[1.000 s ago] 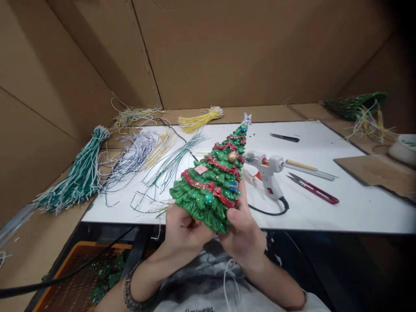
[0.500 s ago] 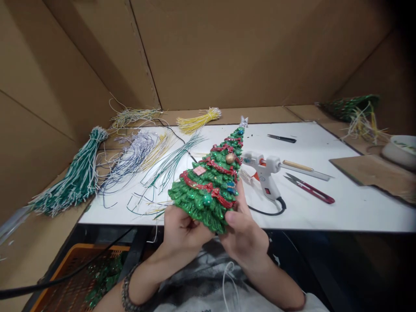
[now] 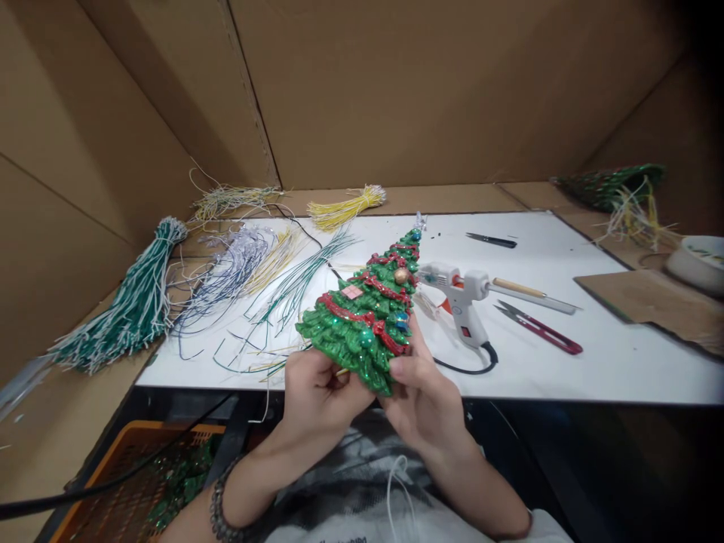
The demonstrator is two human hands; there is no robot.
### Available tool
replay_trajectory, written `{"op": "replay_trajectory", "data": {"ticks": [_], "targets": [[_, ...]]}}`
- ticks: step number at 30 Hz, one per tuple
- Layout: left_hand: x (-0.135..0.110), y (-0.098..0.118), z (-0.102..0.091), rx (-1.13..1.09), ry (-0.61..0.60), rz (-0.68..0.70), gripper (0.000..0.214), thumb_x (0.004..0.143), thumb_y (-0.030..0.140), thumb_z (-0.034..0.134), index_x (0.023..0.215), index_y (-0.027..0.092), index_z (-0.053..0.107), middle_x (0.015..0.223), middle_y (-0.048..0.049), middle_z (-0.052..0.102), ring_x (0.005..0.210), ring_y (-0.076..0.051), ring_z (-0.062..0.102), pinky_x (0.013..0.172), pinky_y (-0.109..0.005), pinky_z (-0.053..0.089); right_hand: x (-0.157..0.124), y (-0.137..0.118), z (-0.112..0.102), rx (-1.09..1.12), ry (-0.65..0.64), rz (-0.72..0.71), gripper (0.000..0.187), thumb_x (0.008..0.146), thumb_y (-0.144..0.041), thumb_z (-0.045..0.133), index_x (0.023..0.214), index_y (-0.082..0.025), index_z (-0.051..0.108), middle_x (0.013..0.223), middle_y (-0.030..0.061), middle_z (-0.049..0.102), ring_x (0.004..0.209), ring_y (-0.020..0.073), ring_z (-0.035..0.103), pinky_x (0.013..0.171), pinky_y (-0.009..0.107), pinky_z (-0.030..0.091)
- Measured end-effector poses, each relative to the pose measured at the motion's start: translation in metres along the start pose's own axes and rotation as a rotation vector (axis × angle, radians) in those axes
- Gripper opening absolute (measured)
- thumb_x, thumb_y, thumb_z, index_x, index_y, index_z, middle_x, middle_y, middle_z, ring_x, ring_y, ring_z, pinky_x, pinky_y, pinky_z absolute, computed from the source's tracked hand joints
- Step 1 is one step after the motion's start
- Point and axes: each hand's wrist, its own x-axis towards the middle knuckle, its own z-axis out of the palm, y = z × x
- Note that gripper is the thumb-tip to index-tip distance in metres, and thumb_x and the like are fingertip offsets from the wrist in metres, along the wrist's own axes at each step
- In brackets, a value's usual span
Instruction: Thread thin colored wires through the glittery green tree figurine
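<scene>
A glittery green Christmas tree figurine (image 3: 367,309) with red garlands, small baubles and a pale star on top is tilted over the table's front edge, its tip pointing away from me. My right hand (image 3: 427,388) grips its lower right side, thumb on the front edge of the base. At the lower left of the base is my left hand (image 3: 325,392), closed, with fingers curled against the rim. A short bit of yellow wire (image 3: 342,371) shows beside these fingers. The tree's underside and part of the left fingertips are hidden.
A white glue gun (image 3: 461,294) lies right of the tree, near red-handled thread snips (image 3: 540,328) and black snips (image 3: 491,240). Bundles of green (image 3: 127,302), blue (image 3: 226,264) and yellow wires (image 3: 346,209) spread left and behind. An orange crate (image 3: 102,483) stands below left.
The tree has turned slightly, and its star has shifted a little left and down while its base has risen slightly. Both hands have kept their hold.
</scene>
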Motion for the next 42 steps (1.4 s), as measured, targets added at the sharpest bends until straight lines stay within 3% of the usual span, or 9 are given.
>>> {"op": "replay_trajectory", "data": {"ticks": [3,7,12,15,18,24,29,36,42], "targets": [[-0.001,0.005,-0.001,-0.059,-0.051,-0.094,0.033,0.081,0.022,0.068,0.054,0.018,0.051,0.047,0.005,0.045,0.046,-0.007,0.037,0.044,-0.018,0.036,0.001,-0.001,0.003,0.017,0.027,-0.024,0.084,0.06,-0.024,0.07,0.138,-0.035,0.041,0.124,0.0005,0.069,0.117,0.0293,0.064,0.095,0.045,0.057],[-0.001,0.014,-0.004,-0.237,-0.144,-0.189,0.02,0.093,0.032,0.058,0.082,0.018,0.068,0.066,-0.0004,0.061,0.058,-0.012,0.054,0.056,-0.021,0.049,0.0,-0.002,0.003,0.009,0.034,-0.072,0.084,0.061,-0.026,0.068,0.139,-0.035,0.04,0.126,0.0011,0.068,0.116,0.0303,0.064,0.092,0.046,0.058],[0.003,0.022,-0.01,-0.458,-0.25,-0.257,0.012,0.09,0.033,0.067,0.096,0.023,0.07,0.068,0.0019,0.057,0.055,-0.009,0.048,0.057,-0.02,0.049,-0.003,-0.003,0.001,0.027,0.039,-0.116,0.084,0.062,-0.024,0.068,0.139,-0.038,0.038,0.124,-0.0003,0.068,0.115,0.029,0.065,0.088,0.046,0.059],[0.007,0.022,-0.015,-0.547,-0.394,-0.296,0.023,0.085,0.034,0.073,0.106,0.026,0.071,0.081,-0.0011,0.064,0.064,-0.01,0.052,0.062,-0.021,0.05,-0.005,-0.005,0.0,0.028,0.045,-0.122,0.078,0.063,-0.024,0.069,0.134,-0.04,0.041,0.125,-0.0013,0.067,0.116,0.0273,0.065,0.087,0.045,0.059],[0.009,0.021,-0.018,-0.555,-0.459,-0.326,0.035,0.082,0.033,0.077,0.115,0.026,0.069,0.098,-0.0055,0.069,0.077,-0.013,0.059,0.071,-0.024,0.052,-0.006,-0.006,0.0,0.01,0.049,-0.114,0.076,0.064,-0.023,0.069,0.133,-0.041,0.042,0.131,-0.0018,0.064,0.118,0.0264,0.064,0.087,0.044,0.059],[0.013,0.023,-0.018,-0.587,-0.404,-0.312,0.009,0.088,0.03,0.069,0.094,0.025,0.074,0.079,-0.0021,0.068,0.061,-0.011,0.057,0.059,-0.022,0.051,-0.003,-0.005,0.0,0.009,0.03,-0.161,0.088,0.062,-0.026,0.068,0.143,-0.038,0.035,0.132,0.0017,0.065,0.12,0.0302,0.063,0.092,0.049,0.057],[0.016,0.022,-0.018,-0.432,-0.328,-0.246,0.018,0.085,0.033,0.073,0.071,0.022,0.07,0.058,0.0012,0.061,0.05,-0.01,0.05,0.048,-0.02,0.045,-0.003,-0.005,0.002,0.005,-0.031,-0.157,0.091,0.061,-0.029,0.067,0.145,-0.036,0.032,0.138,0.0028,0.061,0.127,0.0311,0.059,0.097,0.05,0.055],[0.011,0.014,-0.018,-0.384,-0.374,-0.253,0.009,0.084,0.026,0.074,0.089,0.02,0.077,0.069,-0.0019,0.072,0.068,-0.017,0.066,0.071,-0.03,0.058,-0.006,-0.004,0.003,0.021,-0.025,-0.101,0.097,0.062,-0.019,0.072,0.146,-0.036,0.026,0.135,0.0025,0.063,0.122,0.0293,0.062,0.098,0.048,0.055],[0.013,0.019,-0.017,-0.274,-0.336,-0.219,0.006,0.082,0.014,0.072,0.079,0.019,0.075,0.07,-0.0002,0.071,0.067,-0.012,0.06,0.062,-0.02,0.053,-0.006,-0.008,0.002,0.012,-0.048,-0.021,0.083,0.062,-0.013,0.066,0.135,-0.041,0.039,0.128,-0.0026,0.067,0.115,0.0267,0.066,0.09,0.045,0.058]]}}
